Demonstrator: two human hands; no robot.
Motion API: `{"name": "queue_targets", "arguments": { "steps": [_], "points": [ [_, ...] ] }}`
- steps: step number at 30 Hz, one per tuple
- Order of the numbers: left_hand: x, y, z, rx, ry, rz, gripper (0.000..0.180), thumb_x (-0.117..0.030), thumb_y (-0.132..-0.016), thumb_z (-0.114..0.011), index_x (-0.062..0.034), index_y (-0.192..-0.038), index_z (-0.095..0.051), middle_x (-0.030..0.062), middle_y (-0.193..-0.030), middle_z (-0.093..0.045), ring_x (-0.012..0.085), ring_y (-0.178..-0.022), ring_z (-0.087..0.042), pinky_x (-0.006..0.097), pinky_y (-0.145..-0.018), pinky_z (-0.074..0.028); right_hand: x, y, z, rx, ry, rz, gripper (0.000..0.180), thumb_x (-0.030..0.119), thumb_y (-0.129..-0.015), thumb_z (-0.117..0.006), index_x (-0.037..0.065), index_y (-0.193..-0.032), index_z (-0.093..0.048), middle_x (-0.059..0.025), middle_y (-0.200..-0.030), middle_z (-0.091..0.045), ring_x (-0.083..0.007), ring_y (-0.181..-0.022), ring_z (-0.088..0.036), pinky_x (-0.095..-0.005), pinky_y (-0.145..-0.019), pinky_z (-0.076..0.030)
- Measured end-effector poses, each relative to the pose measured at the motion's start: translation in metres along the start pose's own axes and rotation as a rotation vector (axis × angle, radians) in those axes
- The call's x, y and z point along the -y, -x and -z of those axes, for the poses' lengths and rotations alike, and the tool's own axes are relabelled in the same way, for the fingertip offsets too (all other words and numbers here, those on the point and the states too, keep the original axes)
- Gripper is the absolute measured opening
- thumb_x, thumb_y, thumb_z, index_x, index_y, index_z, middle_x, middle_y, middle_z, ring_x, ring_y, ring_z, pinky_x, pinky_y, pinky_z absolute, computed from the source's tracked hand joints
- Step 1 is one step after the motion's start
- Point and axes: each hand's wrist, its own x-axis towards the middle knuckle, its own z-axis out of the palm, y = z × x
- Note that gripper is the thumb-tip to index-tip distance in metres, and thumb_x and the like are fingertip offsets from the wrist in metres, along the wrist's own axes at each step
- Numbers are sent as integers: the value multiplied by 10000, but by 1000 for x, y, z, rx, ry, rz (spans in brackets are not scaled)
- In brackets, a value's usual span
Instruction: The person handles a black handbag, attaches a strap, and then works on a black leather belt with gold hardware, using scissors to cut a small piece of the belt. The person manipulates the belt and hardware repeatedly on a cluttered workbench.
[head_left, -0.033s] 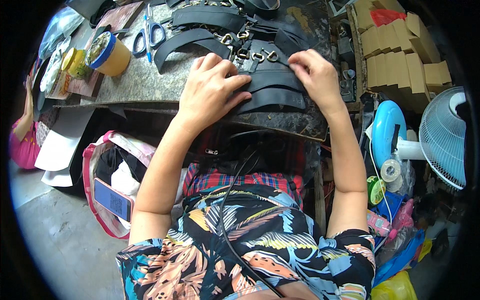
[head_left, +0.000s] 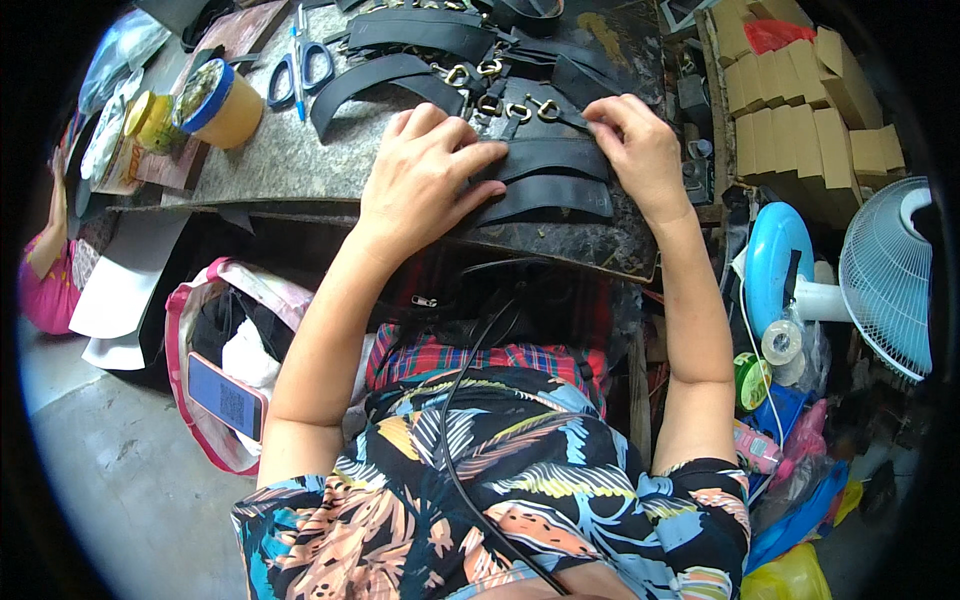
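Observation:
My left hand (head_left: 420, 172) rests over the left ends of two wide, curved black straps (head_left: 556, 196) at the bench's near edge. Its index finger and thumb are apart, each touching a strap. At the straps' far right side, my right hand (head_left: 640, 152) is closed, thumb against fingers, on the end of a thin black strap (head_left: 574, 122). A metal snap hook (head_left: 546, 110) lies just left of that strap's end. Beside it are metal rings (head_left: 518, 113) on short black tabs. My right fingertips are partly hidden.
More black straps (head_left: 418, 36) with metal fittings cover the bench's far side. Blue-handled scissors (head_left: 302, 72), a blue pen and a blue-rimmed jar (head_left: 222, 104) stand at left. Right of the bench are cardboard boxes (head_left: 790, 135) and a fan (head_left: 888, 270). A phone (head_left: 226, 397) lies on a bag below.

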Motion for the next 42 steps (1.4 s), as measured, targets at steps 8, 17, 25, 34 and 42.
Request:
{"name": "queue_targets", "arguments": {
  "steps": [8, 17, 25, 34, 42],
  "points": [
    [2, 0, -3, -24, 25, 31, 397, -370, -728, -824, -137, -1004, -659, 13, -937, -623, 241, -994, -557, 390, -895, -441, 12, 18, 12, 15, -106, -5, 108, 143, -851, -743, 109, -953, -748, -42, -905, -684, -234, -808, -668, -342, -737, -533],
    [0, 0, -5, -42, 20, 47, 244, -296, -773, -806, -134, -930, -711, 12, -971, -649, 238, -1025, -569, 389, -906, -458, 4, 43, 3, -88, -35, 69, 123, 116, -795, -789, 76, -911, -771, -58, -993, -689, -238, -940, -648, -353, -814, -538],
    [4, -1, -8, -113, 43, 68, 208, -205, -849, -754, -106, -1025, -707, 43, -917, -698, 258, -963, -605, 387, -873, -493, 0, 35, 4, -27, -100, -8, 197, 197, -799, -808, 81, -952, -762, -59, -1004, -706, -249, -964, -659, -357, -851, -523],
    [9, 0, -13, -257, 262, 203, 269, 10, -830, -671, -76, -1083, -711, 86, -875, -701, 275, -912, -639, 390, -817, -528, 4, 32, -3, -89, -41, 4, 170, 189, -813, -798, 80, -940, -763, -56, -959, -704, -236, -922, -668, -350, -812, -525],
    [9, 1, -11, -268, 253, 198, 270, 34, -816, -659, -76, -1056, -716, 97, -883, -691, 289, -915, -634, 393, -816, -530, 4, 35, -2, -102, -43, 2, 184, 76, -807, -784, 43, -984, -746, -104, -1093, -721, -234, -974, -674, -331, -846, -536]
  ]
}}
